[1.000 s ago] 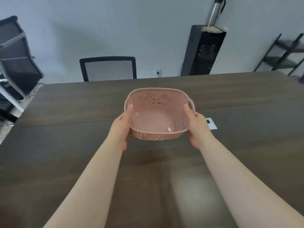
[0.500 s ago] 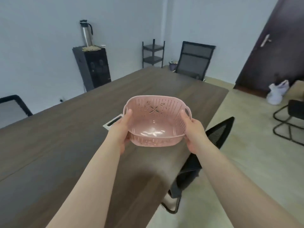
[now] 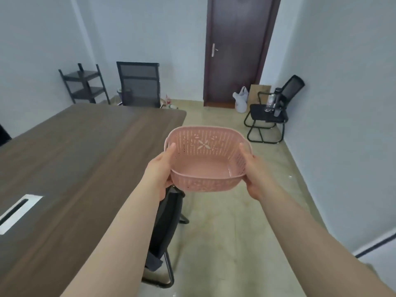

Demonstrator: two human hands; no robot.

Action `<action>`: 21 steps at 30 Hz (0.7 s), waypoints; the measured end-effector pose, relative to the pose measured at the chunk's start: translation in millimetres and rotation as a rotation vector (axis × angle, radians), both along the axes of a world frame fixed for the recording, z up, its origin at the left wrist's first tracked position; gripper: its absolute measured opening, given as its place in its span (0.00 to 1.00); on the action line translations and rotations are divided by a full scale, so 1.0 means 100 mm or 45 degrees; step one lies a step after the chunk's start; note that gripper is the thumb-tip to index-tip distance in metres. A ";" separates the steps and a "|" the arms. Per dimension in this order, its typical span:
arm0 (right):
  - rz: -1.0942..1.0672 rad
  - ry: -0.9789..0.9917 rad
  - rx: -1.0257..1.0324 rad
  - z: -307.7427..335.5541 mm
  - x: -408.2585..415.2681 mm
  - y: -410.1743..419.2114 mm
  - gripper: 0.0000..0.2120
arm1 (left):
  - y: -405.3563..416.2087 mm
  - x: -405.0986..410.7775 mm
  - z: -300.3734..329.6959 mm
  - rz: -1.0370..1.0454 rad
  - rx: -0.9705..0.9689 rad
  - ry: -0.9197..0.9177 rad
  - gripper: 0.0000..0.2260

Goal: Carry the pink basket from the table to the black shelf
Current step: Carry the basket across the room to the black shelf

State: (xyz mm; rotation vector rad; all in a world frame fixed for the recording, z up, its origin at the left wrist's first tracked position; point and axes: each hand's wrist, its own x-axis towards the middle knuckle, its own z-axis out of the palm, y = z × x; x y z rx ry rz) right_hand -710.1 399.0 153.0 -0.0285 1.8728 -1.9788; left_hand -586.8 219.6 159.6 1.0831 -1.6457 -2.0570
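I hold the pink basket in the air in front of me, past the table's right edge and above the floor. It is perforated plastic, empty, with a flower pattern on its far wall. My left hand grips its left side with the thumb over the rim, and my right hand grips its right side the same way. The black shelf stands far off at the upper left against the wall, beyond the dark wooden table.
A black mesh chair stands at the table's far end beside the shelf. Another black chair sits tucked at the table's right edge below my left arm. A third chair with bottles, a white bag and a dark door are at the back right.
The view has swung to the right: the basket, held in both hands, has left the tabletop area and now hangs over the floor. The door and the shelf have come into fuller view.
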 end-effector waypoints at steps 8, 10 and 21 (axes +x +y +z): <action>-0.054 -0.006 -0.001 0.02 -1.09 1.24 0.28 | 1.12 -1.26 -0.07 -0.078 0.067 -0.001 0.26; -0.066 -0.020 -0.009 0.01 -1.32 1.41 0.31 | 1.29 -1.50 -0.09 -0.068 0.078 -0.002 0.27; -0.057 -0.038 -0.022 0.07 -2.29 1.73 0.25 | 1.66 -2.48 0.01 -0.026 0.062 -0.042 0.27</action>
